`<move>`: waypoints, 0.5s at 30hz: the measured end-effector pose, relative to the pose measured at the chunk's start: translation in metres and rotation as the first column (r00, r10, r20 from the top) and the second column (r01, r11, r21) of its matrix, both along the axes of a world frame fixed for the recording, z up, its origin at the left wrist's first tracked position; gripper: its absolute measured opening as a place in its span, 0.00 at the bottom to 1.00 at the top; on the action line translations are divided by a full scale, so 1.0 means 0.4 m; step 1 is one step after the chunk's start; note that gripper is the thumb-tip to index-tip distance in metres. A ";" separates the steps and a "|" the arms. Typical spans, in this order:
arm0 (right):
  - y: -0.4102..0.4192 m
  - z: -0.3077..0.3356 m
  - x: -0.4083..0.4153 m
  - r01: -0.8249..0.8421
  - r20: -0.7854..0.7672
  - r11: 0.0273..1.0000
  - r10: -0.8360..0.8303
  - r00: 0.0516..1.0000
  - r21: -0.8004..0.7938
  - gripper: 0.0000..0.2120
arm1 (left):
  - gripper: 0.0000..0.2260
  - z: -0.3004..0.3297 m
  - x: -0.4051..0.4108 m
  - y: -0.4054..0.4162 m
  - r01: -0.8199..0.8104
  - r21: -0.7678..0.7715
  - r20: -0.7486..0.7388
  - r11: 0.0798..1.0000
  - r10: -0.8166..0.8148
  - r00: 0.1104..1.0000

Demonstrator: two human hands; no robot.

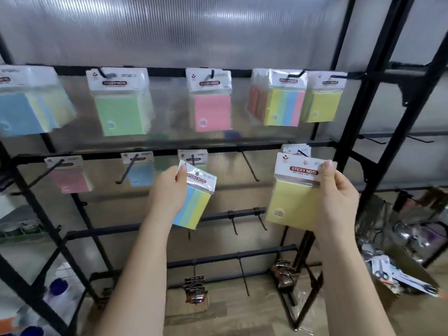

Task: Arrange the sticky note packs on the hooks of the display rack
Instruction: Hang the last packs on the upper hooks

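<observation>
1. We see the left hand (169, 187) pinching a striped sticky note pack (195, 202) by the top corner of its white card header, thumb on the front; the pack tilts to the right and shows blue, green and yellow bands under glossy clear wrap
2. The right hand (337, 190) grips a larger yellow sticky note pack (292, 197) at the right edge of its header, thumb pressed on the red "STICKY NOTE" label; this square pad hangs nearly upright in front of the rack
3. Both packs are held level with the middle rail of the black metal display rack (378, 132), whose thin bars stand before a ribbed translucent panel (194, 27)
4. Just behind the yellow pack's top edge, a small stack of white headers (294, 149) sits on a hook of that rail
5. A bare slanted wire hook (249, 166) juts out between the two hands
6. On the top rail hang a green pack (120, 110), a pink pack (211, 110), a multicolour pack (282, 105) and a yellow-green pack (321, 105), all shiny and blurred
7. On the middle rail, left of the hands, hang a pink pad (69, 178) and a blue pad (140, 174)
</observation>
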State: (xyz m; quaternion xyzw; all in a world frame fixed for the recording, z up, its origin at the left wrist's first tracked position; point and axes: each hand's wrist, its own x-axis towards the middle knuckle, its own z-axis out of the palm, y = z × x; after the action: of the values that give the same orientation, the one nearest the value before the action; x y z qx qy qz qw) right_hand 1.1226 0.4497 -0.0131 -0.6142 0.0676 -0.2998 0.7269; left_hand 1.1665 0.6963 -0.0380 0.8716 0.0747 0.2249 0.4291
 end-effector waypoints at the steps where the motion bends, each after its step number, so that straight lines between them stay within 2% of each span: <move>1: -0.041 0.001 0.011 -0.001 -0.002 1.000 0.001 1.000 -0.021 0.15 | 0.19 0.002 0.006 -0.038 -0.006 0.005 0.012 1.000 0.006 1.000; 9: -0.350 0.049 0.092 -0.035 -0.034 0.987 0.030 0.999 -0.157 0.17 | 0.19 0.028 0.030 -0.342 -0.115 0.011 0.026 0.993 0.115 0.993; 15: -0.473 0.070 0.158 -0.087 -0.040 0.977 0.080 0.996 -0.195 0.18 | 0.18 0.032 0.044 -0.476 -0.160 0.005 -0.003 0.987 0.160 0.987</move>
State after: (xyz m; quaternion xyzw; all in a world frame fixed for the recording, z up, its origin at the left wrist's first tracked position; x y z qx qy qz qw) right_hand 1.1857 0.2605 0.0148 -0.6899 0.0232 -0.2644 0.6735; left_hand 1.1839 0.5059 -0.0251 0.8642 0.1445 0.2574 0.4074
